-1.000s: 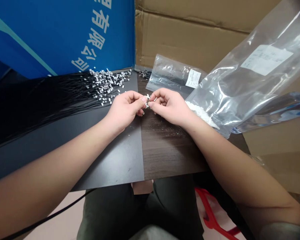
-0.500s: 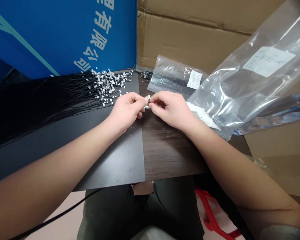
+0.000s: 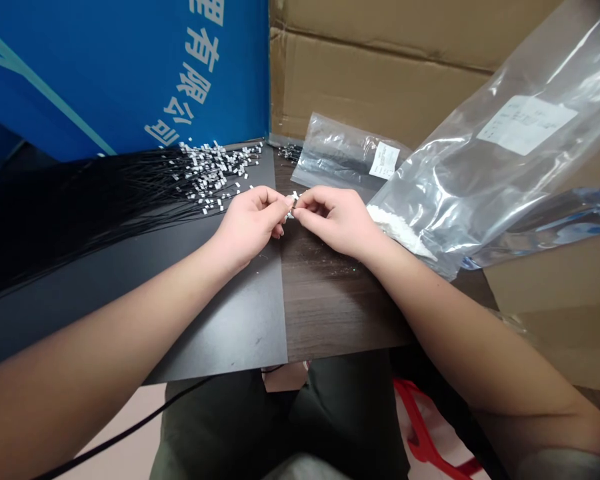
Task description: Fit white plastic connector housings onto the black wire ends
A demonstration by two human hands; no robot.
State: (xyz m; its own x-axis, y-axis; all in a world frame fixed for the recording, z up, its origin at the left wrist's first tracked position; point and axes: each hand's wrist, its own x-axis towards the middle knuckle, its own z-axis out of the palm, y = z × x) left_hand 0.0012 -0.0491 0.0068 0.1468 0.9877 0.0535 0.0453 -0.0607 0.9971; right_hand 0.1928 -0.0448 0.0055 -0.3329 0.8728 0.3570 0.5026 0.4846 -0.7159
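Over the middle of the table, my left hand and my right hand meet fingertip to fingertip. Thumb and index finger of the left hand pinch a small white connector. My right hand is closed in a pinch right beside it, and a thin dark bit shows at its fingertips, too small to name. More white pieces peek out just below the fingers; whether they are held or lie on the table, I cannot tell. Left of the hands lies a big bundle of black wires with white connectors on their ends.
A clear bag with small white parts leans at the right. Behind the hands lie a flat labelled plastic bag and short dark wires. A blue panel and a cardboard box stand at the back.
The whole view has shifted slightly. Both hands keep the same pinch at the same spot, with hardly any visible movement of the fingers.
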